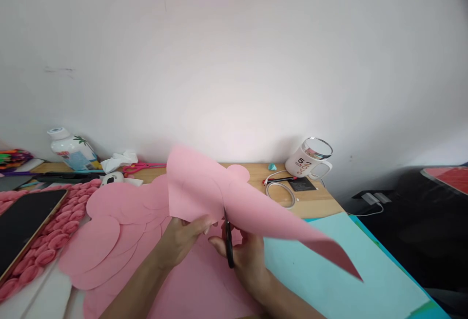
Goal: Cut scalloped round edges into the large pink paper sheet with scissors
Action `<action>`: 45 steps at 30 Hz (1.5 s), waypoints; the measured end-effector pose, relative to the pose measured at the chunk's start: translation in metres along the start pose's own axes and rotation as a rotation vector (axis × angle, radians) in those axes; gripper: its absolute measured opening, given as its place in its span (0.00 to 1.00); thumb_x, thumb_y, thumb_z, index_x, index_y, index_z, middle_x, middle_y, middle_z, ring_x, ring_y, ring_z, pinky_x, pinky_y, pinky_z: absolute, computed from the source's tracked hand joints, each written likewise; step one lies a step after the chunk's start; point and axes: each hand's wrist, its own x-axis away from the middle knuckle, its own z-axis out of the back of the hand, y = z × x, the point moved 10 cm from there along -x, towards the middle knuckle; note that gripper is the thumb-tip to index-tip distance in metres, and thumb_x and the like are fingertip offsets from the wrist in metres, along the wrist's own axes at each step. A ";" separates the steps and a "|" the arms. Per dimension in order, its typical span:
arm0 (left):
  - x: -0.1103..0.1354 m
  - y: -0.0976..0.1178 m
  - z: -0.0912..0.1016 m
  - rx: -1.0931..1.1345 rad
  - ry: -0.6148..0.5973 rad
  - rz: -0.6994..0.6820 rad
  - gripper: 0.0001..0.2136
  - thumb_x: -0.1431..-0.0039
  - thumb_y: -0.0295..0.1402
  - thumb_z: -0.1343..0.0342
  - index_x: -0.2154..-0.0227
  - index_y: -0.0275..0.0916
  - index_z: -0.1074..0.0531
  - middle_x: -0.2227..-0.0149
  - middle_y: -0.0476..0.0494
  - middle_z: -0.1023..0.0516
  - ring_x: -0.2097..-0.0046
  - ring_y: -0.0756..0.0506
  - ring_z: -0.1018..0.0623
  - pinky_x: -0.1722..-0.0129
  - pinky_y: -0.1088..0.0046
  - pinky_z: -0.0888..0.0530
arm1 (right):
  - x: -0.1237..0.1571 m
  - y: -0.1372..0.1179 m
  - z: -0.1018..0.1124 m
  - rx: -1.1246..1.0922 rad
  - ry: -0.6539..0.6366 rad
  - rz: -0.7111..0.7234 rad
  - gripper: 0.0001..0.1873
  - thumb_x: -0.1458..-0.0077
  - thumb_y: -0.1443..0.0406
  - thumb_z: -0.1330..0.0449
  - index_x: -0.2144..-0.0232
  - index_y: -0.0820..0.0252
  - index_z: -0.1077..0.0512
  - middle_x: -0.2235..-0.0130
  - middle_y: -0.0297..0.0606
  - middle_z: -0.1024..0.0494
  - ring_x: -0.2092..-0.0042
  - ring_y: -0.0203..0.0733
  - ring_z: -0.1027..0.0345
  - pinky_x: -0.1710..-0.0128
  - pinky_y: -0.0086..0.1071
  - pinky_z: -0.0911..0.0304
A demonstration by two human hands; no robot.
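A large pink paper sheet (204, 187) is lifted above the table, with pencilled curved outlines on it. My left hand (181, 241) pinches its lower edge from below. My right hand (248, 260) grips black scissors (228, 241), whose blades point up into the sheet's lower edge. Several cut pink petal shapes (109, 231) lie spread on the table to the left, beneath and beside my left forearm. More pink paper (197, 290) lies under both hands.
Light blue paper (329, 265) covers the table at right. A white mug (309, 160), a coiled white cable (281, 192) and a black card stand behind. At left are a white bottle (71, 151), pink-handled scissors (141, 167), crumpled tissue, rolled pink paper roses (54, 231) and a dark tablet (22, 224).
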 end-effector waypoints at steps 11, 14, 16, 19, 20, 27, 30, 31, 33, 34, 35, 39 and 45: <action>-0.009 0.014 -0.011 0.169 -0.010 -0.127 0.09 0.43 0.33 0.48 0.65 0.37 0.25 0.62 0.42 0.22 0.58 0.41 0.25 0.56 0.61 0.29 | -0.006 0.009 -0.027 -0.476 -0.197 -0.275 0.19 0.57 0.61 0.35 0.63 0.56 0.38 0.72 0.30 0.35 0.76 0.33 0.41 0.79 0.27 0.43; -0.008 0.017 -0.003 0.157 0.060 -0.158 0.06 0.46 0.31 0.45 0.67 0.38 0.25 0.62 0.44 0.22 0.57 0.42 0.25 0.58 0.63 0.28 | -0.003 0.013 -0.032 -0.512 -0.238 -0.326 0.17 0.55 0.59 0.36 0.67 0.57 0.38 0.72 0.31 0.34 0.76 0.33 0.39 0.78 0.28 0.43; -0.007 0.017 0.001 0.132 0.105 -0.172 0.04 0.49 0.30 0.43 0.69 0.38 0.25 0.65 0.45 0.21 0.59 0.42 0.25 0.63 0.66 0.26 | -0.001 0.014 -0.036 -0.554 -0.277 -0.363 0.17 0.54 0.57 0.37 0.66 0.58 0.37 0.74 0.31 0.35 0.76 0.34 0.40 0.78 0.28 0.43; -0.006 0.016 0.002 0.096 0.127 -0.182 0.06 0.49 0.33 0.43 0.70 0.37 0.25 0.68 0.45 0.22 0.64 0.43 0.24 0.74 0.70 0.26 | -0.002 0.009 -0.040 -0.587 -0.335 -0.365 0.17 0.55 0.56 0.37 0.67 0.59 0.34 0.77 0.30 0.35 0.77 0.34 0.40 0.77 0.29 0.43; -0.006 0.014 0.003 0.074 0.132 -0.183 0.06 0.49 0.34 0.43 0.69 0.38 0.25 0.70 0.45 0.22 0.67 0.44 0.24 0.76 0.71 0.26 | -0.002 0.006 -0.042 -0.595 -0.358 -0.354 0.17 0.55 0.56 0.37 0.67 0.60 0.34 0.78 0.30 0.34 0.77 0.34 0.40 0.76 0.29 0.43; -0.005 0.014 0.027 -0.134 0.312 -0.256 0.05 0.51 0.33 0.42 0.71 0.37 0.25 0.70 0.47 0.22 0.65 0.46 0.25 0.65 0.71 0.27 | 0.001 0.006 -0.048 -0.606 -0.430 -0.435 0.16 0.53 0.57 0.38 0.64 0.60 0.32 0.81 0.29 0.33 0.77 0.36 0.39 0.73 0.30 0.44; -0.005 0.015 0.027 -0.188 0.318 -0.255 0.07 0.51 0.34 0.42 0.73 0.36 0.24 0.69 0.45 0.21 0.63 0.44 0.24 0.62 0.70 0.27 | -0.001 0.005 -0.045 -0.601 -0.430 -0.414 0.18 0.57 0.57 0.35 0.65 0.59 0.32 0.76 0.30 0.33 0.75 0.35 0.41 0.70 0.31 0.43; -0.005 0.016 0.027 -0.205 0.327 -0.250 0.07 0.52 0.35 0.42 0.73 0.36 0.24 0.69 0.44 0.21 0.62 0.43 0.24 0.62 0.70 0.27 | -0.003 0.003 -0.043 -0.599 -0.433 -0.399 0.18 0.57 0.57 0.35 0.66 0.60 0.32 0.76 0.30 0.35 0.74 0.35 0.42 0.69 0.31 0.43; -0.005 0.015 0.028 -0.231 0.353 -0.218 0.08 0.53 0.35 0.41 0.72 0.35 0.24 0.69 0.43 0.21 0.63 0.43 0.24 0.63 0.69 0.26 | -0.006 -0.001 -0.040 -0.590 -0.429 -0.379 0.16 0.55 0.55 0.37 0.69 0.60 0.32 0.75 0.30 0.38 0.74 0.34 0.44 0.67 0.32 0.43; -0.004 0.014 0.029 -0.242 0.372 -0.201 0.09 0.54 0.36 0.40 0.72 0.35 0.24 0.69 0.43 0.21 0.63 0.42 0.23 0.63 0.69 0.26 | -0.007 -0.002 -0.039 -0.584 -0.422 -0.373 0.16 0.55 0.54 0.38 0.71 0.61 0.32 0.75 0.30 0.38 0.74 0.34 0.45 0.67 0.32 0.43; -0.003 0.013 0.030 -0.253 0.392 -0.190 0.10 0.55 0.36 0.40 0.71 0.35 0.24 0.70 0.42 0.21 0.63 0.42 0.23 0.64 0.69 0.26 | -0.008 -0.003 -0.037 -0.574 -0.414 -0.367 0.17 0.54 0.53 0.39 0.72 0.61 0.32 0.75 0.31 0.39 0.73 0.35 0.45 0.67 0.32 0.43; -0.001 0.012 0.030 -0.259 0.423 -0.169 0.13 0.57 0.37 0.39 0.69 0.34 0.25 0.65 0.40 0.20 0.60 0.41 0.23 0.62 0.68 0.26 | -0.009 -0.001 -0.037 -0.498 -0.394 -0.339 0.17 0.54 0.53 0.39 0.74 0.61 0.34 0.75 0.31 0.39 0.72 0.36 0.46 0.71 0.29 0.45; -0.004 0.005 0.026 -0.158 0.388 -0.108 0.10 0.58 0.36 0.38 0.73 0.35 0.25 0.65 0.41 0.21 0.58 0.41 0.24 0.60 0.68 0.27 | -0.014 0.004 -0.027 -0.416 -0.286 -0.298 0.17 0.54 0.55 0.38 0.67 0.59 0.35 0.71 0.34 0.34 0.69 0.38 0.42 0.68 0.30 0.42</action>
